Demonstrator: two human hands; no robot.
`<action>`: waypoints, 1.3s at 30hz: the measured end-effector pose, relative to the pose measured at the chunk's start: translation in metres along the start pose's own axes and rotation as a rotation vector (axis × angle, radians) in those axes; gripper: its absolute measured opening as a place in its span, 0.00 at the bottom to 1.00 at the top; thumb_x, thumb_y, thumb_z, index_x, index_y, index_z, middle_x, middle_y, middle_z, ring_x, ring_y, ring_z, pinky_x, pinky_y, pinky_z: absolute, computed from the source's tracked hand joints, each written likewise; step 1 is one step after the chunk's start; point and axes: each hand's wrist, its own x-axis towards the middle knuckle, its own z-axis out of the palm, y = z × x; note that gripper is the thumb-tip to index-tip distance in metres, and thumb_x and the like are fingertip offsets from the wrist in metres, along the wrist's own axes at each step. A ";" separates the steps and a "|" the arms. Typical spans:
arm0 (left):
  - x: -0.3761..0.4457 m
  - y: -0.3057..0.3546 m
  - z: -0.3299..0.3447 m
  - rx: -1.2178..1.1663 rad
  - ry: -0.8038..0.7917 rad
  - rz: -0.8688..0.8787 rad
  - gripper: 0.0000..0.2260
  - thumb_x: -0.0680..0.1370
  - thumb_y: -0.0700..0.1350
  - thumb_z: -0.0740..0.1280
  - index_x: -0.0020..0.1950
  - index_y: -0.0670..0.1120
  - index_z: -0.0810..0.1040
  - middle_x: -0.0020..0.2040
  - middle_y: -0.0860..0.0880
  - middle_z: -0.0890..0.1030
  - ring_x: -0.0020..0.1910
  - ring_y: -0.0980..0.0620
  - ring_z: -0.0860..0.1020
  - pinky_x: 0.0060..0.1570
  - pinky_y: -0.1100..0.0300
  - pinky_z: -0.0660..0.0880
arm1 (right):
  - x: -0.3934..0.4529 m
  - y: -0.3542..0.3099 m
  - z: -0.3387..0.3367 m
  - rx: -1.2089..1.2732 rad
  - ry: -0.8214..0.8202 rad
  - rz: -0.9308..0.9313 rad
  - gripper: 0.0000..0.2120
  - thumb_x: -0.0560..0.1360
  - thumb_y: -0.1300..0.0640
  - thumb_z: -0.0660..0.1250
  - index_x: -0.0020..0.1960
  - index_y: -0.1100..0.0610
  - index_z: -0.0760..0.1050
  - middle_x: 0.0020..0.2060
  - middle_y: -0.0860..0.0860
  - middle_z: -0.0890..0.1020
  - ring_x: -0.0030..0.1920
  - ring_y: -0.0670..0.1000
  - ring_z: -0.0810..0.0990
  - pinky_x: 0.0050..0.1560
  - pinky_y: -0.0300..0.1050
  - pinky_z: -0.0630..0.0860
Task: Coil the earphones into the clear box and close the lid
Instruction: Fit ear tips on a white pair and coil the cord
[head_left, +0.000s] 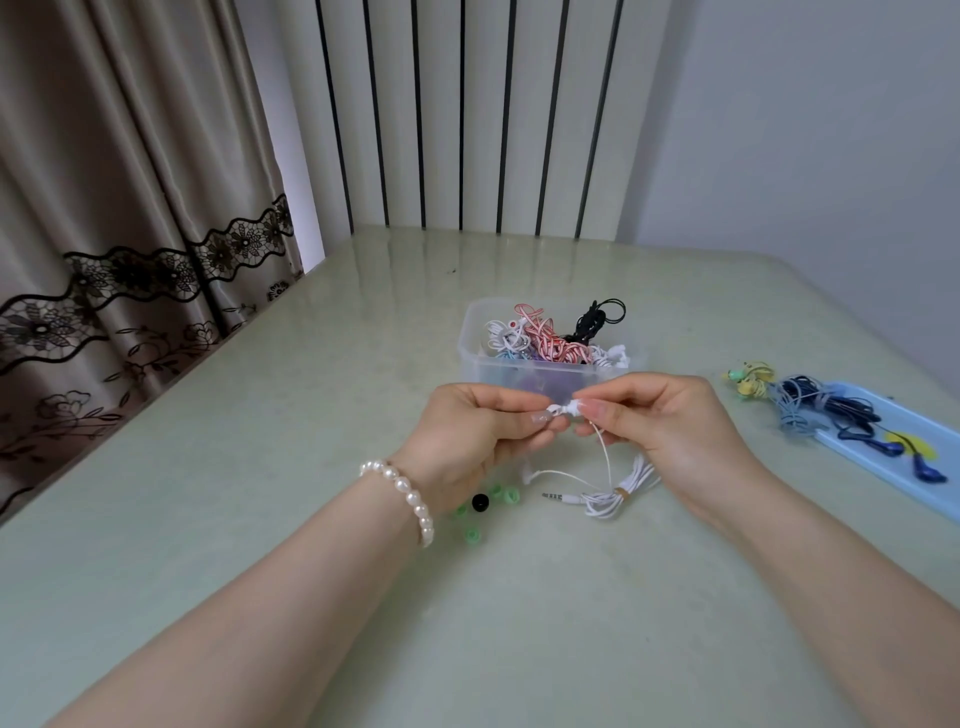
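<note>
Two hands meet above the table (291, 415), just in front of the clear box (540, 375).

Left hand (478, 441): fingers curled, thumb and forefinger pinching one end of the white earphones (605, 488). A pearl bracelet (405, 491) sits on the wrist.

Right hand (670, 431): fingers curled, fingertips pinching the same white earbud end, touching the left hand's fingertips.

White earphones: the pinched end is held up between the hands; a thin cord drops from it to the table, where the rest lies in a loose bundle bound by a small band, partly under the right hand. The plug (558, 497) lies flat, pointing left.

Clear box: open, no lid on it, standing at mid-table beyond the hands. Inside are several coiled earphones: a red-and-white set (545, 335), a black set (592, 317) rising above the rim, and white ones on both sides.

Small ear tips (472, 535): several green and one black (480, 502), scattered on the table below the left hand.

Blue tray (883, 452): at the right edge of the table, carrying dark blue earphones (852, 415). A yellow-green set (750, 379) lies just beside its far end.

Curtain (104, 208): brown with black lace trim, at the left.
</note>
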 end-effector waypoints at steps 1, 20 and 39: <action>0.000 0.000 0.000 -0.006 0.006 0.003 0.06 0.71 0.25 0.63 0.46 0.29 0.76 0.35 0.40 0.83 0.35 0.50 0.83 0.38 0.64 0.80 | 0.000 0.000 0.000 0.002 0.003 -0.003 0.04 0.68 0.68 0.69 0.39 0.60 0.80 0.30 0.51 0.83 0.33 0.46 0.81 0.35 0.34 0.76; -0.003 -0.005 0.004 0.062 0.020 0.025 0.04 0.71 0.29 0.66 0.42 0.33 0.81 0.36 0.41 0.83 0.35 0.50 0.83 0.39 0.64 0.80 | -0.003 -0.003 0.003 0.022 0.013 0.019 0.06 0.67 0.72 0.68 0.36 0.63 0.80 0.30 0.55 0.83 0.32 0.49 0.82 0.37 0.38 0.80; -0.006 -0.004 0.008 0.028 0.021 -0.007 0.04 0.71 0.30 0.66 0.42 0.34 0.80 0.36 0.39 0.83 0.35 0.49 0.83 0.41 0.61 0.80 | -0.003 -0.005 0.006 0.020 0.048 0.147 0.07 0.70 0.74 0.65 0.37 0.64 0.77 0.24 0.53 0.81 0.26 0.49 0.81 0.32 0.40 0.80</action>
